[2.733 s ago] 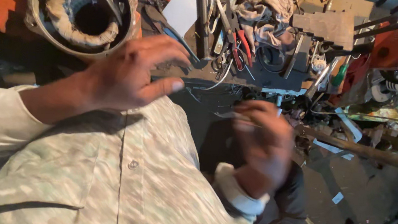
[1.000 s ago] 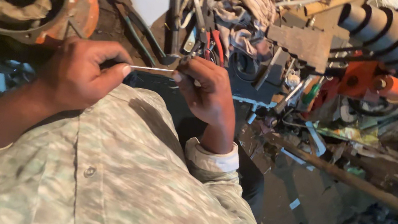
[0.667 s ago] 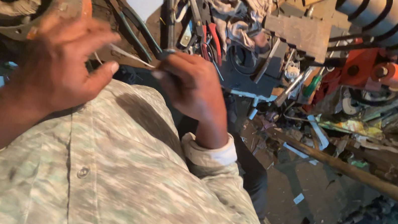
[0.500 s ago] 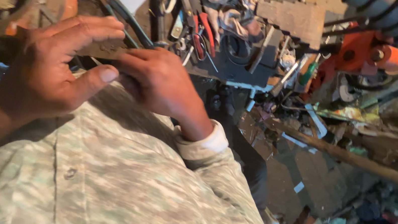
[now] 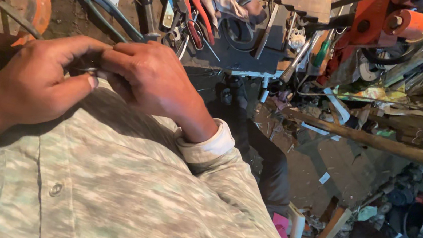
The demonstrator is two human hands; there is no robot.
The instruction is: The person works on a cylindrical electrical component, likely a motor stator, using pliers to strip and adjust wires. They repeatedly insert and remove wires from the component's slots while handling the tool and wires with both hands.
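Red-handled pliers [image 5: 198, 18], a wooden pole [image 5: 375, 142], perhaps a green-handled screwdriver [image 5: 320, 54].

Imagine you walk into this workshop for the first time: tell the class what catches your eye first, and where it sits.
Two hands meet at the centre left, the left hand and right hand pinching a small thin metal piece between their fingers, above a pale patterned shirt. Behind them lies a heap of tools, with red-handled pliers near the top middle. A bright orange machine part stands out at the top right.

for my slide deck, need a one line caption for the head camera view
Two bare hands, left hand and right hand, pinch a small thin metal piece together above a cluttered workbench of hand tools.
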